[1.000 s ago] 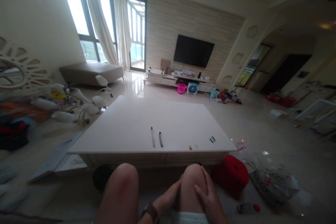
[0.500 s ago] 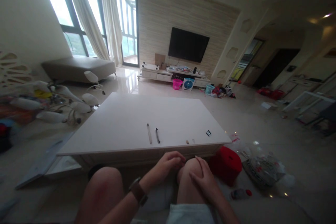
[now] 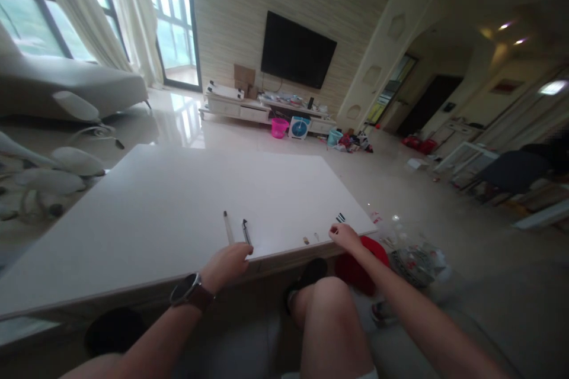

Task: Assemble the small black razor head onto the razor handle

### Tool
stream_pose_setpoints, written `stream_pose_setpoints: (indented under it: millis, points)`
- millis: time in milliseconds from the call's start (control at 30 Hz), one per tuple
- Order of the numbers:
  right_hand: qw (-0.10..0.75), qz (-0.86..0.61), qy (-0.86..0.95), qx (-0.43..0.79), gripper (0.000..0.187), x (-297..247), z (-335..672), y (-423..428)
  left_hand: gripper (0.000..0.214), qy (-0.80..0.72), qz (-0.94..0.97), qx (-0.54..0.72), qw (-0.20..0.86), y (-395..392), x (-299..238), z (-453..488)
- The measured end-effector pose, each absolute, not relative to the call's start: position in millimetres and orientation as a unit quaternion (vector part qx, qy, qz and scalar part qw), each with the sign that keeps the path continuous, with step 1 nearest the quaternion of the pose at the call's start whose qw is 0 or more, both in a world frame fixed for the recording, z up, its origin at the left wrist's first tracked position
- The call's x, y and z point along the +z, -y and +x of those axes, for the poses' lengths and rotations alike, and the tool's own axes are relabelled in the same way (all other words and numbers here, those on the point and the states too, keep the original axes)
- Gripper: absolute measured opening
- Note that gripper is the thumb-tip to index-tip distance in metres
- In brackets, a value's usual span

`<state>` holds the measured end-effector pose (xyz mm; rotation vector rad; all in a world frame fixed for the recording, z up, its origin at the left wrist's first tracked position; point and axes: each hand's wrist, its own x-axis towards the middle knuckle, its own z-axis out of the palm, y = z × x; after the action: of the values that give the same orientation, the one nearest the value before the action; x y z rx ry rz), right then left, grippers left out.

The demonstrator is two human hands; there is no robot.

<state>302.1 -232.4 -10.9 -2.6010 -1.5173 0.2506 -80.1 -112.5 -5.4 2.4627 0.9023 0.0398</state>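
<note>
My left hand (image 3: 231, 259), with a watch (image 3: 185, 290) on its wrist, is at the near edge of the white table (image 3: 178, 189). Its fingertips are at the lower end of a slim black-and-clear tool (image 3: 246, 231), perhaps a pen or cutter; the back of the hand hides its grip. Just left of that tool lies a slender pale pen-like stick (image 3: 228, 226) with a dark tip. Over the table's right front edge, my right hand (image 3: 345, 235) has loosely bent fingers, slightly apart, just below small dark cylinders (image 3: 340, 218). Left of it lie a small brownish piece (image 3: 306, 241) and a tiny pale item (image 3: 316, 236).
Beside the table's right front corner is a red stool (image 3: 373, 246), with a clear plastic bag (image 3: 413, 263) on the floor beyond. My knee (image 3: 333, 302) is below the table edge. White lamp parts (image 3: 66, 166) are at the left.
Both hands have left my knees and risen to the table edge, the left near the black-and-clear tool, the right near the dark cylinders. The view has moved closer to the table.
</note>
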Motion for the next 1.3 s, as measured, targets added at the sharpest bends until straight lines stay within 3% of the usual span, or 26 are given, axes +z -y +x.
stream_pose_setpoints:
  millis: [100, 333, 700, 900, 1067, 1300]
  points:
    - [0.030, -0.895, 0.440, 0.068, 0.020, -29, 357, 225, 0.031, -0.296, 0.905, -0.001, 0.306, 115, -6, -73]
    - [-0.009, -0.902, 0.428, 0.052, 0.038, -76, 394, 207, 0.029, -0.277, 0.921, -0.070, 0.265, 135, -1, -50]
    - [-0.018, -0.891, 0.449, 0.069, 0.024, -73, 367, 184, 0.029, -0.269, 0.916, -0.078, 0.288, 145, -3, -57]
    - [0.032, -0.861, 0.495, 0.115, 0.031, -34, 304, 154, 0.030, -0.314, 0.904, -0.066, 0.283, 132, 1, -60]
    - [0.079, -0.761, 0.624, 0.156, 0.025, 1, 198, 101, 0.027, -0.366, 0.885, -0.094, 0.272, 122, 2, -65]
    - [0.040, -0.683, 0.706, 0.185, 0.017, -24, 76, 77, 0.034, -0.424, 0.867, -0.094, 0.243, 114, 3, -91]
